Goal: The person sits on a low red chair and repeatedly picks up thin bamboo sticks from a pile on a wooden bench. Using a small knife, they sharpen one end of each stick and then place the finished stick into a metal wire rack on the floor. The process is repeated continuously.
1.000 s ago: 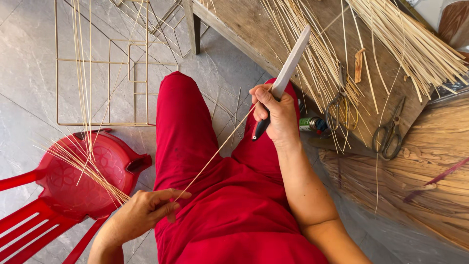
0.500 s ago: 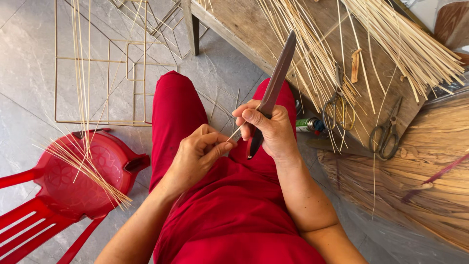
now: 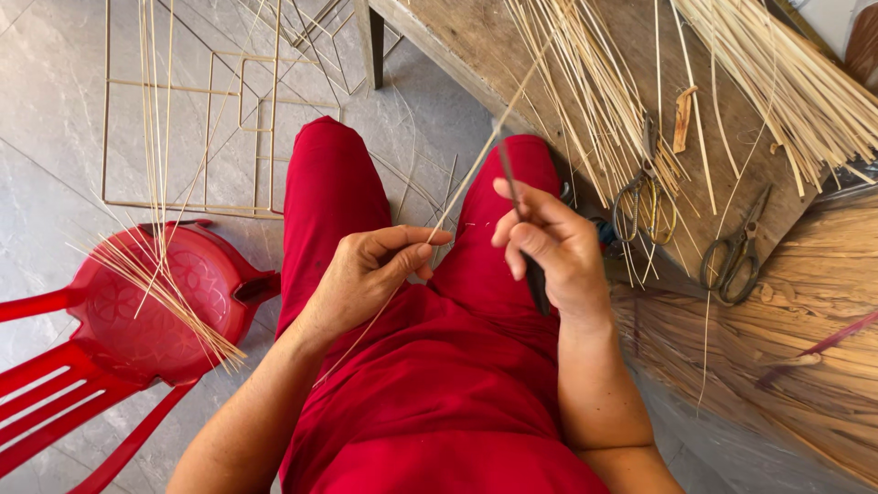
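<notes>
- Bamboo strip (image 3: 457, 197) sits right over the person's lap, pinched in the left hand (image 3: 375, 274); thumb and forefinger are closed on it around the middle.
- Right hand (image 3: 549, 252) has its grip closed around a dark-handled knife (image 3: 521, 229), blade up and seen nearly edge-on, just beside the strip at about 2 o'clock from the left hand.
- Long axis of the strip runs on a diagonal: low end points to roughly 7 o'clock down across the red trousers (image 3: 430, 402), far end heads up to about 1 o'clock toward the bench (image 3: 512, 55).
- Progress-wise, looks like the middle of a batch. A small fan of thin strips (image 3: 165, 274) lies on the red plastic chair (image 3: 137, 320) at 9 o'clock, while a much bigger pile of strips (image 3: 594, 101) waits on the bench at 12 to 2 o'clock. So some done, plenty left, as a guess.
- Can't tell if the blade is actually touching the strip.
- Two pairs of scissors (image 3: 640, 197) lie on the bench, unused, and a wire frame (image 3: 183, 137) rests on the floor at 11 o'clock.
</notes>
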The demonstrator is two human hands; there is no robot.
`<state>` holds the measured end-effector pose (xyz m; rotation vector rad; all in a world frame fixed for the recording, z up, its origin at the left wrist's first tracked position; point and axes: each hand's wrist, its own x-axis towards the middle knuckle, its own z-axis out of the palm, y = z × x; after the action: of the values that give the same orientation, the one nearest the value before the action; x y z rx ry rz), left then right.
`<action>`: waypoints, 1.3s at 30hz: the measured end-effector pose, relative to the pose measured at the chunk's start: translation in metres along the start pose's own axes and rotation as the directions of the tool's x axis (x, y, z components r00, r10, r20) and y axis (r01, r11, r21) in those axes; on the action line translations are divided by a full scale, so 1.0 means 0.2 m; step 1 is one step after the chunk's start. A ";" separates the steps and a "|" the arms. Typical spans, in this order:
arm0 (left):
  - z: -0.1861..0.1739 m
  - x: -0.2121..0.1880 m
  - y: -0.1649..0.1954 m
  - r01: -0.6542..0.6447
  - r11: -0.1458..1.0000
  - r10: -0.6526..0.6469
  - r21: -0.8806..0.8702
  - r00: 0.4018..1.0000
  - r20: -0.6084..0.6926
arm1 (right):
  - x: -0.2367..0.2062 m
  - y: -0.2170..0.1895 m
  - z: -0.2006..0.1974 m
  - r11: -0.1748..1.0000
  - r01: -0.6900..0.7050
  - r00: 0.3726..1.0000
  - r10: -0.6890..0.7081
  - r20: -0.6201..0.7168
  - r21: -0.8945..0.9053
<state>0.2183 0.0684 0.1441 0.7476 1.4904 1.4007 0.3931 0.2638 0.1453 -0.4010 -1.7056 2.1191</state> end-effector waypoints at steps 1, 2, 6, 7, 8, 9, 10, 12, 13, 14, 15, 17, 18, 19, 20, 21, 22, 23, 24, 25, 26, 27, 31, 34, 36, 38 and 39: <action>0.00 -0.01 0.02 0.004 1.000 -0.005 0.024 1.000 0.010 | -0.01 0.00 0.02 0.996 -0.071 0.997 0.070 0.021 0.055; 0.01 -0.01 0.04 0.007 0.999 -0.008 0.049 1.000 0.022 | -0.01 0.00 0.04 0.992 -0.099 0.994 0.095 0.061 0.072; 0.03 -0.02 0.10 0.011 0.976 -0.007 0.218 1.000 -0.020 | -0.01 0.00 0.06 0.988 -0.119 0.987 0.107 0.118 0.102; 0.03 -0.03 0.11 0.023 0.984 -0.018 0.178 0.999 -0.027 | 0.00 0.00 0.05 0.989 -0.104 0.990 0.093 0.105 0.102; 0.03 -0.04 0.12 0.035 0.990 -0.030 0.138 0.999 -0.035 | 0.00 -0.01 0.05 0.988 -0.103 0.992 0.093 0.087 0.119; 0.03 -0.04 0.12 -0.012 0.977 0.030 0.213 0.996 -0.081 | 0.00 -0.01 0.04 0.985 -0.104 0.993 0.095 0.069 0.137; 0.04 -0.05 0.12 -0.052 0.956 0.091 0.288 0.988 -0.125 | 0.00 -0.01 0.03 0.982 -0.108 0.993 0.101 0.053 0.158; 0.04 -0.08 0.12 -0.170 0.843 0.300 0.510 0.936 -0.183 | 0.00 -0.01 0.03 0.981 -0.097 0.995 0.092 0.034 0.171; 0.05 -0.08 0.12 -0.240 0.724 0.446 0.647 0.878 -0.172 | 0.00 0.00 0.03 0.980 -0.092 0.996 0.088 0.028 0.177; 0.06 -0.09 0.11 -0.288 0.574 0.580 0.766 0.803 -0.133 | 0.00 -0.01 0.03 0.978 -0.092 0.996 0.088 0.027 0.190; 0.06 -0.09 0.11 -0.296 0.548 0.604 0.782 0.787 -0.125 | 0.01 -0.01 0.03 0.975 -0.093 0.996 0.089 0.027 0.202; 0.07 -0.10 0.11 -0.308 0.493 0.652 0.813 0.751 -0.110 | 0.01 -0.02 0.04 0.973 -0.092 0.996 0.085 0.041 0.213; 0.07 -0.10 0.11 -0.306 0.555 0.621 0.773 0.771 -0.140 | 0.01 -0.03 0.05 0.974 -0.087 0.996 0.078 0.052 0.211; 0.08 -0.09 0.11 -0.303 0.615 0.587 0.728 0.792 -0.166 | 0.01 -0.04 0.05 0.974 -0.082 0.996 0.071 0.062 0.210; 0.08 -0.09 0.12 -0.296 0.672 0.550 0.679 0.813 -0.190 | 0.01 -0.05 0.05 0.976 -0.081 0.995 0.069 0.068 0.202; 0.08 -0.09 0.12 -0.240 0.766 0.447 0.596 0.866 -0.226 | 0.01 -0.06 0.05 0.978 -0.080 0.995 0.066 0.075 0.194; 0.09 -0.09 0.13 -0.176 0.846 0.336 0.504 0.909 -0.247 | 0.01 -0.07 0.05 0.980 -0.078 0.995 0.064 0.081 0.186; 0.09 -0.09 0.13 -0.103 0.908 0.220 0.406 0.942 -0.254 | 0.00 -0.07 0.06 0.981 -0.082 0.994 0.067 0.090 0.175; 0.10 -0.09 0.13 -0.111 0.918 0.214 0.381 0.947 -0.240 | 0.00 -0.07 0.06 0.982 -0.088 0.992 0.072 0.100 0.165; 0.11 -0.09 0.14 -0.119 0.927 0.209 0.356 0.951 -0.226 | -0.01 -0.07 0.07 0.984 -0.094 0.991 0.078 0.110 0.154; 0.11 -0.09 0.14 -0.127 0.935 0.205 0.330 0.956 -0.212 | -0.02 -0.06 0.08 0.984 -0.102 0.988 0.083 0.133 0.148; 0.12 -0.09 0.14 -0.139 0.938 0.211 0.318 0.956 -0.205 | -0.03 -0.06 0.10 0.984 -0.108 0.984 0.086 0.155 0.142; 0.14 -0.08 0.14 -0.158 0.941 0.220 0.300 0.957 -0.187 | -0.05 -0.04 0.13 0.991 -0.121 0.978 0.108 0.178 0.062; 0.14 -0.09 0.15 -0.149 0.929 0.222 0.338 0.956 -0.190 | -0.07 -0.03 0.14 0.995 -0.099 0.982 0.100 0.162 -0.016; 0.14 -0.10 0.15 -0.172 0.914 0.253 0.368 0.950 -0.185 | -0.07 -0.03 0.14 0.994 -0.107 0.982 0.110 0.150 -0.028; 0.14 -0.11 0.15 -0.226 0.891 0.313 0.394 0.934 -0.171 | -0.07 -0.03 0.14 0.993 -0.115 0.984 0.114 0.136 -0.001; 0.14 -0.12 0.15 -0.216 0.896 0.300 0.389 0.939 -0.170 | -0.06 -0.03 0.14 0.993 -0.117 0.986 0.112 0.127 0.032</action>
<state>0.2483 0.0641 0.1811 1.0802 1.9200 1.4589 0.3922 0.2346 0.1570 -0.3711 -1.7440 2.3005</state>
